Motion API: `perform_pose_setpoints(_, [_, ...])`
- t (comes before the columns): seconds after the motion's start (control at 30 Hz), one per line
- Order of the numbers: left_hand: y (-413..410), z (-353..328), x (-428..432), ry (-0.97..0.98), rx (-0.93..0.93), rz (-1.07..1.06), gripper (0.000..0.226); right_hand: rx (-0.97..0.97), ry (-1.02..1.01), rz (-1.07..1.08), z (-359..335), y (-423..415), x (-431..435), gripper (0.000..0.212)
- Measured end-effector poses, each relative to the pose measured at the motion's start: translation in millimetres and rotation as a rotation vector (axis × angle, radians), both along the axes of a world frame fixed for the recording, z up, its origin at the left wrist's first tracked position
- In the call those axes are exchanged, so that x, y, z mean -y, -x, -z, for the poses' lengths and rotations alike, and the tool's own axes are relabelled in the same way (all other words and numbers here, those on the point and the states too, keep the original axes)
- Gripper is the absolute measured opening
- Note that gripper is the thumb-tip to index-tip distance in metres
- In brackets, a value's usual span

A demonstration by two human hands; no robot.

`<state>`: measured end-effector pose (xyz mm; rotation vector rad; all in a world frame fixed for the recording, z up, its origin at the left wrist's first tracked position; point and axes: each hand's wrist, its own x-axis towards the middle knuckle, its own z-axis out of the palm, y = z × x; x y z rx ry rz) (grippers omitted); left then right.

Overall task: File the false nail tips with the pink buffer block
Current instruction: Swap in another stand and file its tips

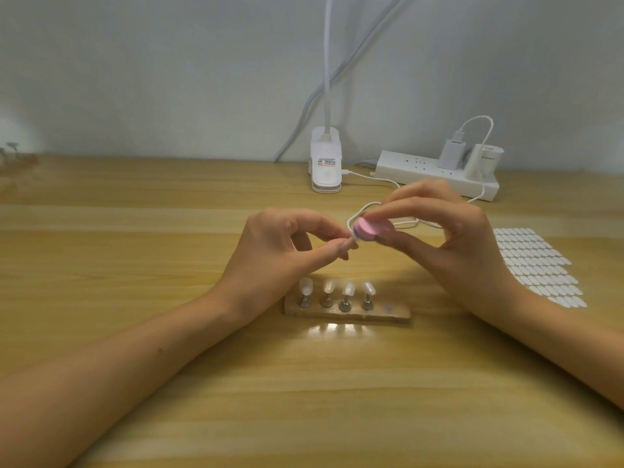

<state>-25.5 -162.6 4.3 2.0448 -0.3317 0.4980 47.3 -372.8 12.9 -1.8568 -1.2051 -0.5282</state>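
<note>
The pink buffer block (371, 228) is held up above the table (135, 265), between the two hands and over the middle of the scene, with its left end tinged purple. The right hand (449, 241) grips it from the right, thumb under the block and curled fingers lying along its top. The block's left end meets the fingertips of the left hand (280, 244), whose thumb and forefinger are pinched together on a small pale piece (354, 244), too blurred to name; the other fingers of that hand are curled in. Nearer than the hands and just below them, a low stand (400, 316) lies on the table with four clear nail tips (305, 287) upright on metal pegs in a row and a purple spot (387, 309) at its right end. To the right of the right hand lies a sheet of white oval stickers (537, 265). At the far edge of the table, against the wall, stand a white clip lamp base (326, 163) and, to its right, a white power strip (422, 170) with plugs in it; a white cable (371, 179) runs from the lamp base toward the hands.
</note>
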Motion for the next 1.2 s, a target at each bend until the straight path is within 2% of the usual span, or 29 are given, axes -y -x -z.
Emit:
perform_pose_setpoints(0.13, [0.1,0.2,0.1,-0.008,-0.016,0.007,0.007,0.079,0.062,-0.08,1.8,5.6,-1.4,0.02])
perform_pose_setpoints(0.27, [-0.5,0.3,-0.5,-0.003,-0.012,0.006,0.006,0.015,0.003,0.029,-0.7,1.9,0.8,0.021])
perform_pose_setpoints(0.4, [-1.3,0.3,-0.6,0.001,-0.015,-0.004,0.007,0.105,0.072,-0.069,0.8,9.3,-4.2,0.019])
perform_pose_setpoints(0.53, [-0.9,0.5,0.0,0.0,-0.015,0.017,0.002,0.019,0.015,0.037,-1.2,5.0,-2.4,0.019])
perform_pose_setpoints(0.67, [-1.1,0.9,-0.4,0.0,-0.013,0.011,0.003,0.082,0.059,-0.038,-1.4,8.7,-4.5,0.02])
perform_pose_setpoints(0.77, [-1.7,0.9,-0.7,0.008,-0.006,0.012,0.004,0.005,-0.008,0.039,-4.5,4.6,-2.5,0.019])
perform_pose_setpoints(0.9, [-1.9,1.2,-0.8,0.005,0.006,0.021,0.002,0.119,0.095,-0.039,-0.6,10.2,-5.4,0.02])
perform_pose_setpoints(1.03, [-1.8,1.7,-1.4,0.009,0.01,0.031,0.001,0.041,0.017,0.05,-4.2,6.6,-4.1,0.019])
perform_pose_setpoints(1.13, [-1.9,2.0,-1.3,-0.007,0.008,0.021,0.008,0.09,0.082,-0.022,-1.2,10.7,-5.9,0.02])
perform_pose_setpoints(1.2, [-2.3,1.4,-1.0,0.012,0.0,0.012,0.004,0.091,0.061,-0.02,-3.5,10.2,-5.8,0.019])
